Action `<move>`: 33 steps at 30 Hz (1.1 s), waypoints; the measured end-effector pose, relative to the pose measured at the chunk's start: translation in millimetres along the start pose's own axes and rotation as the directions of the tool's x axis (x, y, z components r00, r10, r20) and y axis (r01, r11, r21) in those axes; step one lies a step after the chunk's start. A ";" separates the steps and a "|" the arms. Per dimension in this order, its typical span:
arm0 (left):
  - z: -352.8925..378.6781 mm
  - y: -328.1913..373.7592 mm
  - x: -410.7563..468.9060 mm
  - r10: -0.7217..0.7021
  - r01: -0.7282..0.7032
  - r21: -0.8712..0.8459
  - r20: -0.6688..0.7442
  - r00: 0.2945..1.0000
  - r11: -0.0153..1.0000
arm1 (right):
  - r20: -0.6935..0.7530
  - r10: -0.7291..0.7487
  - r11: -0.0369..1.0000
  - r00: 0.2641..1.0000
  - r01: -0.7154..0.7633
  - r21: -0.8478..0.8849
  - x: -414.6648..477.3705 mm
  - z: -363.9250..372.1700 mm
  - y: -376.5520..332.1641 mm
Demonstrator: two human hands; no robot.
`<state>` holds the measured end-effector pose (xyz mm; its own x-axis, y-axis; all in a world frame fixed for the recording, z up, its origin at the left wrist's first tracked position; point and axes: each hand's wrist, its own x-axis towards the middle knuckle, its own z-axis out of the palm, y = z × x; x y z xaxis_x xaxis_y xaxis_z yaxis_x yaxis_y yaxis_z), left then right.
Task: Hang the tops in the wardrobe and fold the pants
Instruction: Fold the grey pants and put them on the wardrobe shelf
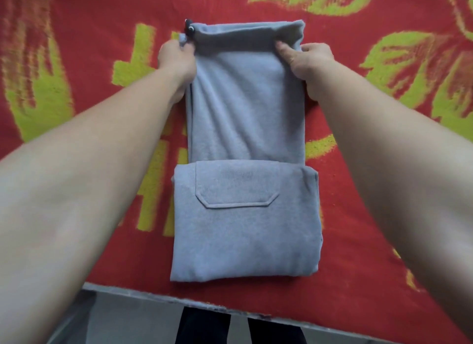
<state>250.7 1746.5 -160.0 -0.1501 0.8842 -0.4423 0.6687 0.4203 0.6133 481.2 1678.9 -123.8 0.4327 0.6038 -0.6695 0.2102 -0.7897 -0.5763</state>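
Red blanket [371, 241] with a yellow-green pattern covers the whole surface; whether a bed or a worktop lies under it, cannot tell. Its near edge shows a grey rim, with grey floor [128, 323] below and the person's 2 dark trouser legs [202, 328] standing just beside that edge. Grey pants [245, 228] lie in the middle of the blanket, running lengthwise away from the person and partly folded. The near part is a wider folded block with 1 patch pocket [236, 190] facing up. The far part is a narrower strip, and the block's far edge overlaps it. At the far end the strip is doubled over into a band across its width. Left hand [176, 59] grips the strip's left edge at that band, fingers curled round the cloth, knuckles up. Right hand [309, 62] holds the right edge at the same level, thumb pressed on top of the cloth, the other fingers tucked under and hidden. Both hands hold the same fold, 1 on each side, with both forearms bare and reaching forward over the blanket. A small black cord end [189, 30] with white spots pokes out at the band's far left corner, just beyond the left hand; too small to tell more.
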 end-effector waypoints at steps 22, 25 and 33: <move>-128.4 -15.8 -267.2 0.407 -0.488 0.362 0.279 0.870 0.795 | 0.202 -0.420 0.707 0.885 0.458 -0.539 -249.1 -81.7 74.3; -120.5 -64.5 -312.1 0.468 -0.642 0.427 0.448 0.762 0.637 | 0.329 -0.546 0.403 0.770 0.586 -0.703 -277.7 -72.7 129.1; -100.9 -138.9 -357.4 0.103 -0.715 0.590 0.739 0.665 0.376 | 0.583 -0.145 0.178 0.799 0.601 -0.779 -305.8 -32.4 194.0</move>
<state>138.0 1392.6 -21.1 0.5077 0.4810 -0.7148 0.7883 -0.5941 0.1602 418.1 1337.6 -15.7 -0.1958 0.6604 -0.7249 0.9806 0.1376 -0.1395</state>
